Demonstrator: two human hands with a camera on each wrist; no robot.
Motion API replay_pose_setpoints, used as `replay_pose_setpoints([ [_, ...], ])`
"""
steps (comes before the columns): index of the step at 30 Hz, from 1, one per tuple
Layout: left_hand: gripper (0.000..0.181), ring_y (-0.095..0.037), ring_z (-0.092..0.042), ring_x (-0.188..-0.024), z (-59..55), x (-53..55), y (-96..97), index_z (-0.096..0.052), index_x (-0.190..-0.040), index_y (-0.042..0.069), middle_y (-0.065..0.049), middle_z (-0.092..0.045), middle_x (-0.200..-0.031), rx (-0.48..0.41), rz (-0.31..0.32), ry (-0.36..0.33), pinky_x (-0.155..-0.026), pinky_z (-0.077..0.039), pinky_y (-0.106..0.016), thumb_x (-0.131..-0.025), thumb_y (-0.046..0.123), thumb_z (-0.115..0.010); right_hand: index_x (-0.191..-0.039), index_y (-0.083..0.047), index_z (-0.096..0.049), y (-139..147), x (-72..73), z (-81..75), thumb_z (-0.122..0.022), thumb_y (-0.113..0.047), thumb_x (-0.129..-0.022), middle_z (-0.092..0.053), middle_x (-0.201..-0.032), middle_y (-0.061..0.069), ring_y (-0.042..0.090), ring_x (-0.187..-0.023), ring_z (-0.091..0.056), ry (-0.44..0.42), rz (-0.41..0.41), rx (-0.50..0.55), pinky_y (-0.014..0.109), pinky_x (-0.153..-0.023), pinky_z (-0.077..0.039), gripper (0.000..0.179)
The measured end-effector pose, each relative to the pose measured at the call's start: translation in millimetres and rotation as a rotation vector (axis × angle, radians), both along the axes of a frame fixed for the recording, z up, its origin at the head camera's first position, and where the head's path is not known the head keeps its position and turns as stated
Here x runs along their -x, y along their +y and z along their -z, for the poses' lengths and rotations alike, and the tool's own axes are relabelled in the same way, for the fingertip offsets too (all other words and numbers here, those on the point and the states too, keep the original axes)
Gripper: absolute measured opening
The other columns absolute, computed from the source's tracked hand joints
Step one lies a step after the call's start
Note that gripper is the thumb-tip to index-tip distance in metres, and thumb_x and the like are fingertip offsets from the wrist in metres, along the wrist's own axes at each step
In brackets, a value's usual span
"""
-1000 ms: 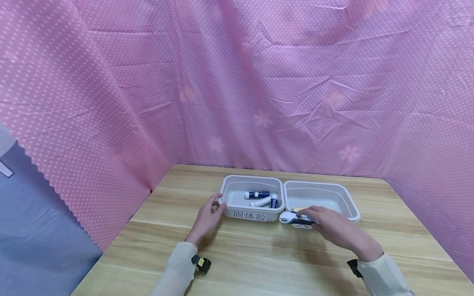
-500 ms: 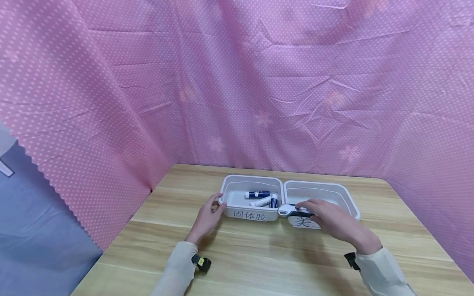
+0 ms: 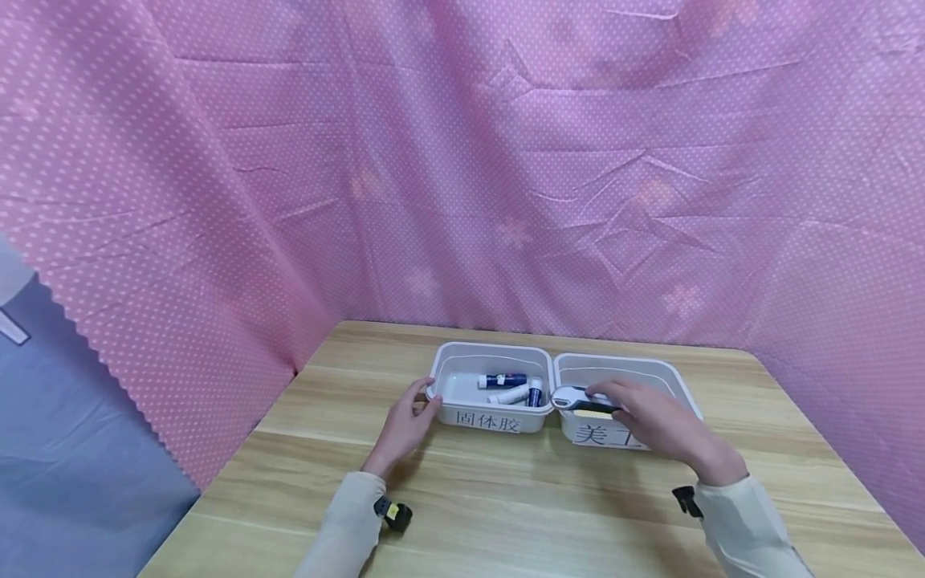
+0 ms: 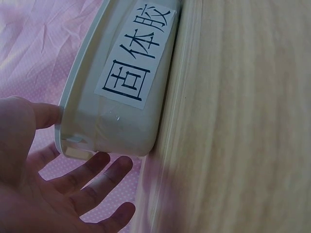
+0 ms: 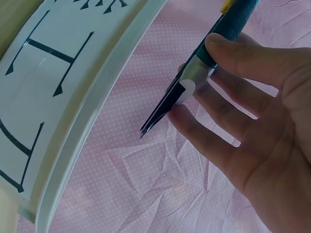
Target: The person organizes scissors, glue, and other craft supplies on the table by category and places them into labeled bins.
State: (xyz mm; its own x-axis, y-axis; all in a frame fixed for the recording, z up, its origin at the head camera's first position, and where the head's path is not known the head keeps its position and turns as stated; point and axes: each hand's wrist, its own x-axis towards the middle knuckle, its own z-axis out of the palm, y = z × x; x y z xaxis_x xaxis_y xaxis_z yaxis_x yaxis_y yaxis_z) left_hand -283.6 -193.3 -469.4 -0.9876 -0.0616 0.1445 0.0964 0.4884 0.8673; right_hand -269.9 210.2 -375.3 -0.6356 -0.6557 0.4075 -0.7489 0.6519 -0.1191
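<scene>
My left hand (image 3: 402,429) holds the front left corner of a white plastic box (image 3: 462,409), thumb on one side of the rim and forefinger on the other. In the left wrist view the other fingers spread below that box's corner (image 4: 124,136). Several glue sticks (image 3: 503,380), blue and white, lie inside it. My right hand (image 3: 654,421) pinches a white and dark utility knife (image 3: 573,398) between thumb and fingers, over the front rim of the right box (image 3: 614,436). In the right wrist view the knife's pointed dark end (image 5: 160,114) sticks out past my fingers.
Both boxes stand side by side on a wooden table (image 3: 506,506) and carry printed labels in front. Something yellowish (image 3: 592,414) shows at the right box's front rim, partly under the knife. A pink dotted curtain (image 3: 462,201) hangs behind and on both sides.
My right hand has raised the utility knife from in front of the right box to over its front rim, uncovering more of the label. The left hand stays on its box.
</scene>
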Motion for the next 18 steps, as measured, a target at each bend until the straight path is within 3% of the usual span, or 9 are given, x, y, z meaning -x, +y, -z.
replay_pose_setpoints([
  [18, 0.051, -0.027, -0.067, -0.107, 0.7, 0.3, 0.8, -0.045, -0.153, 0.017, -0.018, -0.062, -0.133, -0.005, 0.007, 0.000, -0.092, -0.058, -0.043, -0.106, 0.033, -0.056, -0.131, -0.007, -0.065, 17, 13.8, -2.0, -0.072, 0.009, -0.088, -0.071, -0.122, 0.008, 0.028, -0.112, -0.067, -0.149, 0.073, 0.075, 0.049, -0.094, -0.057, 0.046],
])
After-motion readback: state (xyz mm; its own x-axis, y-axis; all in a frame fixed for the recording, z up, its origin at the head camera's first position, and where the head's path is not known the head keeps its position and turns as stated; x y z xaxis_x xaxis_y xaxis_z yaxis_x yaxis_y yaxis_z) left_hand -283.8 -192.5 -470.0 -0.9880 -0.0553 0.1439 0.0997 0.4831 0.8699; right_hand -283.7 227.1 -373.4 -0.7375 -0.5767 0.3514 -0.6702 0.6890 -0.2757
